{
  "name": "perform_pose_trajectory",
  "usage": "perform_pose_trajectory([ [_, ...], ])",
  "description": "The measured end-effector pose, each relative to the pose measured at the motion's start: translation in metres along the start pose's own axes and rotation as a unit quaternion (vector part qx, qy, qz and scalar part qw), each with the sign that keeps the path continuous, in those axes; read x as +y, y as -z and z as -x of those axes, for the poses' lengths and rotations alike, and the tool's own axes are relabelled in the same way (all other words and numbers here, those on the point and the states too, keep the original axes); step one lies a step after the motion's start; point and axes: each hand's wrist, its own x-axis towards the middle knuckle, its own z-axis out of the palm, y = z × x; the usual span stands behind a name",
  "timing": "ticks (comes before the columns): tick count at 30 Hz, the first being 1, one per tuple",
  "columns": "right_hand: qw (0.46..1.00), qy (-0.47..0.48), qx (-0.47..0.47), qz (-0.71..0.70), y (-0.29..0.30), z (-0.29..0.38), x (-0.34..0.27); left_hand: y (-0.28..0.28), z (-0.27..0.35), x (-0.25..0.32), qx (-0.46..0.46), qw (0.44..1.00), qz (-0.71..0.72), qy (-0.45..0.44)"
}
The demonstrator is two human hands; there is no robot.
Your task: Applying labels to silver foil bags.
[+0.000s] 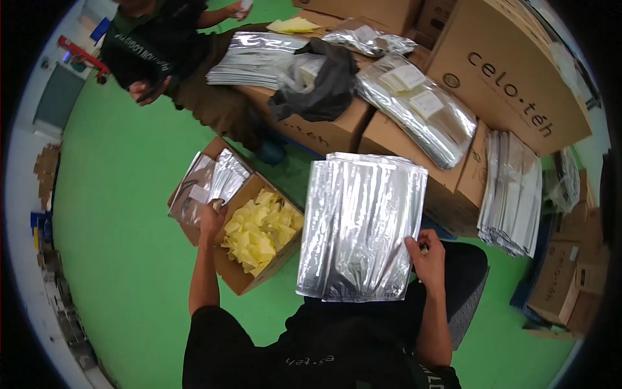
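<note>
A stack of silver foil pouches (364,228) lies across my lap, its surface creased and shiny. My right hand (428,257) grips the stack's right edge, thumb on top and fingers partly hidden. To the left, my left hand (214,221) is at an open cardboard box (238,287) filled with crumpled yellow paper slips (257,233). Just beyond that hand are more foil pouches (226,172) and a clear-looking plastic bag (194,189) with a white label, in an adjoining carton. Something pale shows at its fingertips, too small to identify.
A co-worker (165,53) stands at the upper left, holding a dark object. Large cartons (408,141) ahead carry stacked foil pouches (262,56), a black plastic bag (335,82) and a labelled foil bundle (423,112). Another pouch stack (510,194) stands at right.
</note>
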Motion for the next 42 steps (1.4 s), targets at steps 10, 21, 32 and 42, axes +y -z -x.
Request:
perform_pose_trajectory([
  [10, 0.992, 0.098, 0.076, 0.03, 0.013, 0.017, -0.043, 0.02, 0.125, 0.246, -0.266, 0.643, 0.718, 0.018],
  [21, 0.959, 0.284, -0.014, -0.017, 0.006, 0.034, -0.091, 0.005, 0.159, 0.343, -0.324, 0.811, 0.46, -0.158],
  [32, 0.954, 0.279, -0.089, -0.057, 0.022, 0.033, -0.075, 0.004, 0.159, 0.352, -0.266, 0.872, 0.324, -0.251],
  [42, 0.955, 0.232, -0.177, -0.054, 0.024, 0.036, -0.053, 0.009, 0.143, 0.344, -0.438, 0.814, 0.256, -0.282],
])
